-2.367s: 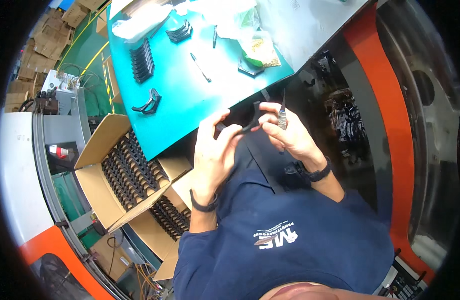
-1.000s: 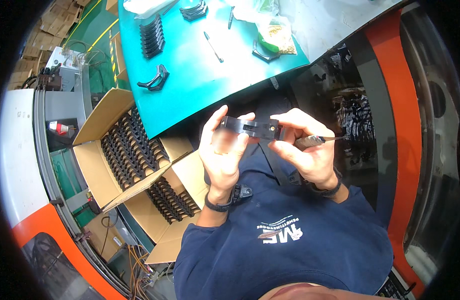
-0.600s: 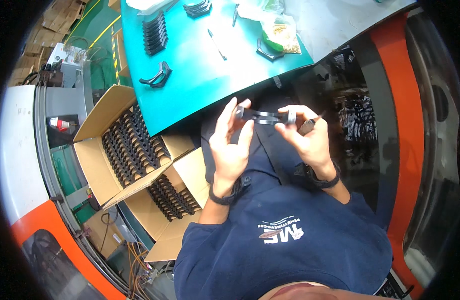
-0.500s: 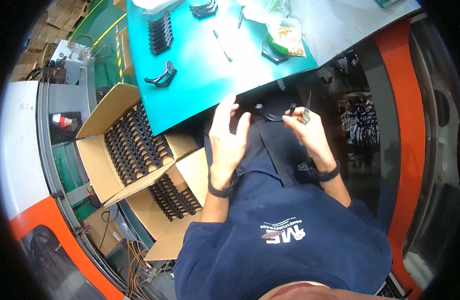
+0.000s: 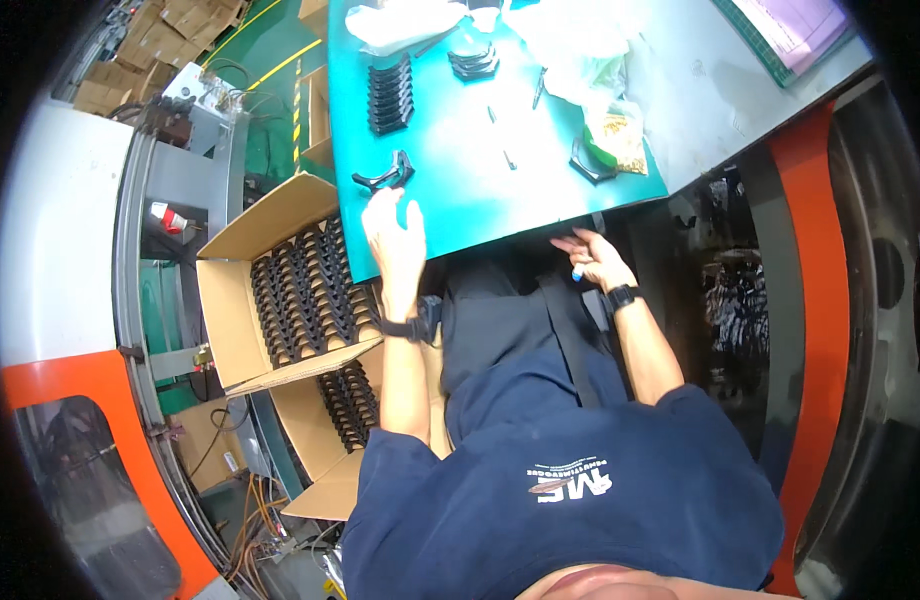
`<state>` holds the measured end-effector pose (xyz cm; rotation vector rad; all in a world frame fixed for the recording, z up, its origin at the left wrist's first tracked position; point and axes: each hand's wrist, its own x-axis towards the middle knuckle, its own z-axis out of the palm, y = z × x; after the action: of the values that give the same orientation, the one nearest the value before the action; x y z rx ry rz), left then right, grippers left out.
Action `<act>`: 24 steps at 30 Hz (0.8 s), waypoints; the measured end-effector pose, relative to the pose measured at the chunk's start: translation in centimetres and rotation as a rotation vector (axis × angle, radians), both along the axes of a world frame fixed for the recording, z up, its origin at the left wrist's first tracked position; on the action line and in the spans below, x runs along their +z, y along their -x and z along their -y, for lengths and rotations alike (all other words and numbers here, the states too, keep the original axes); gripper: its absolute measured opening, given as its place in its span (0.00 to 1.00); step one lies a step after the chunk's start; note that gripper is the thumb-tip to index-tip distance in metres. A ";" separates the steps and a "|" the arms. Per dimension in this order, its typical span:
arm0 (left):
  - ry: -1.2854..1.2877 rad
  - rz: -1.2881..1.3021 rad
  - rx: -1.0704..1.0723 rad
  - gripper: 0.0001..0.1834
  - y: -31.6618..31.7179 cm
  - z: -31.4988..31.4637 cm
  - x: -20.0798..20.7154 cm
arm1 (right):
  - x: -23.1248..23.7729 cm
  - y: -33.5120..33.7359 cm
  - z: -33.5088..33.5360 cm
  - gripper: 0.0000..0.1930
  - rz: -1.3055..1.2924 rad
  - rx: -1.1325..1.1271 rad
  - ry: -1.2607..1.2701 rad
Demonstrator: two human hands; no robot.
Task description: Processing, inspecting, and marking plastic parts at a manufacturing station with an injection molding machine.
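1. Left hand (image 5: 396, 235): over the near-left part of the teal tabletop (image 5: 450, 215), thumb apart from the fingers, gap between them, nothing visible in it. Fingertips right at the near side of the single black curved plastic bracket (image 5: 393, 176); contact or tiny gap, can't tell.
2. Right hand (image 5: 602, 266): at the near edge of the tabletop, right of the left hand, some fingers stretched toward the edge. Small blue item (image 5: 578, 271) shows by the palm; can't tell whether it's gripped, so hand state unclear.
3. Bracket location: near-left on the tabletop, alone, nearer than the long row of black brackets (image 5: 390, 95). Shorter black stack (image 5: 474, 63) sits right of that row, farther off.
4. Also on top: slim pen (image 5: 502, 138) mid-table; clear plastic bag of small gold-coloured pieces (image 5: 625, 148) on the right, another black bracket (image 5: 586, 164) just beside it.
5. Left of the person: open brown cardboard box (image 5: 223, 325) packed with rows of black brackets; second cardboard box (image 5: 315, 455) nearer, also with black brackets in it.
6. Step, my read: reaching for the lone bracket, pickup not made.
7. Next move, judged: calls for thumb and fingers closing on the bracket's near rim, then a clean lift.
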<state>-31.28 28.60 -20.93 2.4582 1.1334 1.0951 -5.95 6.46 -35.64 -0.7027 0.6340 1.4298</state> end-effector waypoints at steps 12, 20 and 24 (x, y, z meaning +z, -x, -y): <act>-0.190 -0.219 0.125 0.08 0.0 -4.7 -0.9 | 8.9 2.9 10.1 0.13 0.226 0.101 -0.159; -0.012 -0.122 -0.568 0.14 -2.1 13.5 11.6 | 23.4 8.6 5.7 0.35 0.958 0.237 -0.361; -0.054 -0.080 -0.601 0.24 -1.4 15.8 13.4 | 27.4 8.8 5.7 0.34 1.127 0.330 -0.428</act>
<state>-29.87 12.84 -7.54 2.6301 0.3249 0.8485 -14.71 0.78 -8.27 -1.1300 -0.6662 1.1502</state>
